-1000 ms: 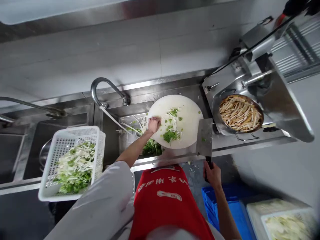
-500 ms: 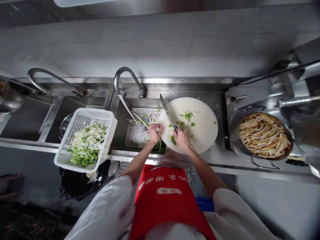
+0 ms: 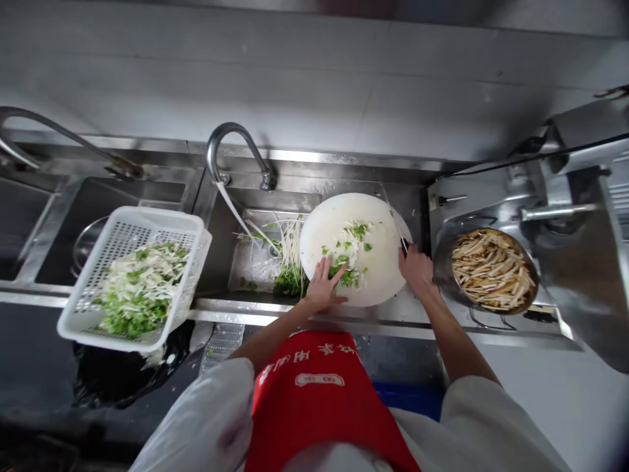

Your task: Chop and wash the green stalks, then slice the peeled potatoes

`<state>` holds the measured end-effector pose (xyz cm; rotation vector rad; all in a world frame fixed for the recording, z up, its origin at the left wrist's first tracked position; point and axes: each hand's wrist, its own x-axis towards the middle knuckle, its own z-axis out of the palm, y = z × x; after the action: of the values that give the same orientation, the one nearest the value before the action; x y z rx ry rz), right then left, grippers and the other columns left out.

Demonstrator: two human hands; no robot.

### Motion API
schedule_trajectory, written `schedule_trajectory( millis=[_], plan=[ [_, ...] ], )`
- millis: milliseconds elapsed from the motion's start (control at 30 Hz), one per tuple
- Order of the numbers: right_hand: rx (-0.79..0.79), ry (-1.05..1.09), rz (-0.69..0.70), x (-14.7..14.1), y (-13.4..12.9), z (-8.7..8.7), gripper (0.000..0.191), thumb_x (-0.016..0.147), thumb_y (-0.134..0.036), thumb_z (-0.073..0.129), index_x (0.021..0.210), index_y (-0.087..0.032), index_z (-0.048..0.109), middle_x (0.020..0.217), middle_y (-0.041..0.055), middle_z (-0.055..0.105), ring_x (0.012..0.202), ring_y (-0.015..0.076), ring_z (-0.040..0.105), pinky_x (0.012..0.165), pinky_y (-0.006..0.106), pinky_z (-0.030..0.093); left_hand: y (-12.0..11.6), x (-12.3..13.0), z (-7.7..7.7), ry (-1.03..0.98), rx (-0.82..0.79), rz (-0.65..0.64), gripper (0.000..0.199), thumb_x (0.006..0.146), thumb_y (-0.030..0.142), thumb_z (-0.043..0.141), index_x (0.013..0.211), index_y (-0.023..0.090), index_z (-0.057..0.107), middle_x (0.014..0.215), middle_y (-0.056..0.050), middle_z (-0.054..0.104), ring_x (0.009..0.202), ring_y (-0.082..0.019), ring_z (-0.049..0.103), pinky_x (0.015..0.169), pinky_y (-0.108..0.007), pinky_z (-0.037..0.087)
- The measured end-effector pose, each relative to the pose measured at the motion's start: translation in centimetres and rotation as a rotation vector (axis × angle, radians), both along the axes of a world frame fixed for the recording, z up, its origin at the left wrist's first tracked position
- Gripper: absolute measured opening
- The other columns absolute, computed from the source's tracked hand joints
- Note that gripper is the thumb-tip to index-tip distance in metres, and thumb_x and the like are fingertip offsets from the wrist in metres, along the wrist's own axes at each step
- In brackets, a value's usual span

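Observation:
A round white cutting board [image 3: 381,275] lies across the right side of the sink, with chopped green leaves and pale stem bits [image 3: 356,231] scattered over it. My left hand [image 3: 323,286] rests at the board's lower left, fingers spread, touching some green leaves [image 3: 348,275]. At the board's right edge my right hand [image 3: 417,267] is wrapped round the handle of a knife [image 3: 397,225], whose blade points away from me. Long white-stemmed greens [image 3: 291,252] lie in the sink [image 3: 250,262] left of the board.
A white perforated basket [image 3: 196,262] of cut greens stands to the left over another sink. A curved faucet [image 3: 240,131] with a white hose rises behind. At right sits a metal pan of brown-edged strips [image 3: 491,269]. A black bag [image 3: 128,373] hangs below the basket.
My right hand has carried the knife rightward to the board's right edge. My left hand has moved from above the sink onto the board, its fingers now spread. The view has shifted slightly right.

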<state>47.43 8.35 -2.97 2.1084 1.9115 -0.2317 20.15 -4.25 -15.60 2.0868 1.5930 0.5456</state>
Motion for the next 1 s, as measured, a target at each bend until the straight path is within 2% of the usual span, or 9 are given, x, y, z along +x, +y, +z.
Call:
schedule_trajectory(
  millis=[133,267,333,400,500,600,767,867,1000],
  plan=[
    [-0.03,-0.064,-0.102,2.6,-0.7,-2.2,0.044,0.111,-0.036,0.039,0.13,-0.001,0.057,0.103,0.0283,0.077,0.103,0.0363,0.079,0.088,0.041,0.057,3.7,4.5,-0.2,0.025,-0.015,0.153,0.098,0.086,0.071,0.073,0.167,0.026,0.041,0.182,-0.016,0.004,0.165,-0.052,0.006,0.131,-0.073,0.019],
    [-0.088,-0.023,-0.024,-0.4,-3.1,-2.9,0.041,0.112,-0.033,0.037,0.132,-0.002,0.056,0.107,0.0279,0.077,0.105,0.0344,0.079,0.088,0.037,0.056,8.9,6.2,-0.1,-0.125,0.003,0.191,0.094,0.093,0.074,0.061,0.166,0.018,0.041,0.181,-0.021,0.007,0.166,-0.049,0.003,0.132,-0.071,0.018],
    [-0.132,0.038,0.042,-2.3,-4.3,-2.6,0.039,0.112,-0.032,0.037,0.128,-0.004,0.058,0.109,0.0269,0.077,0.106,0.0335,0.078,0.088,0.036,0.055,10.3,5.4,-0.1,-0.249,0.043,0.215,0.087,0.097,0.073,0.054,0.165,0.018,0.041,0.18,-0.02,0.013,0.167,-0.042,0.01,0.133,-0.064,0.023],
    [-0.173,0.122,0.094,-3.3,-5.4,-2.2,0.036,0.112,-0.034,0.039,0.124,-0.007,0.06,0.109,0.0251,0.078,0.104,0.0326,0.078,0.088,0.035,0.054,11.0,3.4,-0.1,-0.355,0.087,0.351,0.079,0.103,0.068,0.043,0.166,0.02,0.036,0.179,-0.018,0.018,0.167,-0.035,0.018,0.134,-0.057,0.027],
    [-0.17,0.331,0.064,-2.1,-6.8,-2.1,0.03,0.109,-0.038,0.047,0.114,-0.013,0.063,0.1,0.0197,0.079,0.096,0.0286,0.078,0.083,0.032,0.052,12.9,-0.2,-0.2,-0.368,0.064,0.513,0.076,0.106,0.065,0.036,0.166,0.019,0.035,0.179,-0.017,0.021,0.167,-0.032,0.02,0.137,-0.053,0.022],
    [-0.139,0.689,-0.222,1.8,-9.3,-3.1,0.036,0.102,-0.053,0.052,0.092,-0.019,0.06,0.071,0.0078,0.071,0.064,0.0213,0.071,0.062,0.027,0.049,16.5,-1.6,-0.3,-0.266,-0.039,0.305,0.07,0.107,0.062,0.04,0.163,0.02,0.046,0.179,-0.014,0.026,0.167,-0.033,0.019,0.138,-0.057,0.013],
    [-0.19,1.263,-0.764,7.3,-17.1,-5.7,0.065,0.07,-0.086,0.07,0.068,-0.025,0.049,0.047,-0.0042,0.05,0.034,0.013,0.044,0.036,0.027,0.036,20.6,0.9,0.2,-0.184,-0.079,-0.299,0.049,0.105,0.05,0.055,0.143,0.024,0.069,0.166,-0.01,0.051,0.165,-0.03,0.028,0.136,-0.061,0.014],
    [-0.17,1.382,-0.91,6.3,-21.6,-7.3,0.068,0.067,-0.086,0.076,0.061,-0.025,0.047,0.041,-0.0048,0.044,0.032,0.0117,0.042,0.034,0.025,0.035,18.4,1.5,0.8,-0.211,-0.062,-0.549,0.045,0.102,0.05,0.061,0.135,0.023,0.074,0.158,-0.01,0.06,0.16,-0.026,0.038,0.137,-0.052,0.021],
    [-0.089,1.45,-1.007,0.8,-23.6,-8.8,0.069,0.066,-0.087,0.077,0.063,-0.025,0.046,0.043,-0.0054,0.045,0.033,0.0108,0.042,0.033,0.024,0.036,12.6,1.2,1.0,-0.154,-0.046,-0.518,0.069,0.096,0.058,0.068,0.154,0.021,0.06,0.165,-0.013,0.05,0.163,-0.03,0.031,0.138,-0.049,0.02]
  ],
)
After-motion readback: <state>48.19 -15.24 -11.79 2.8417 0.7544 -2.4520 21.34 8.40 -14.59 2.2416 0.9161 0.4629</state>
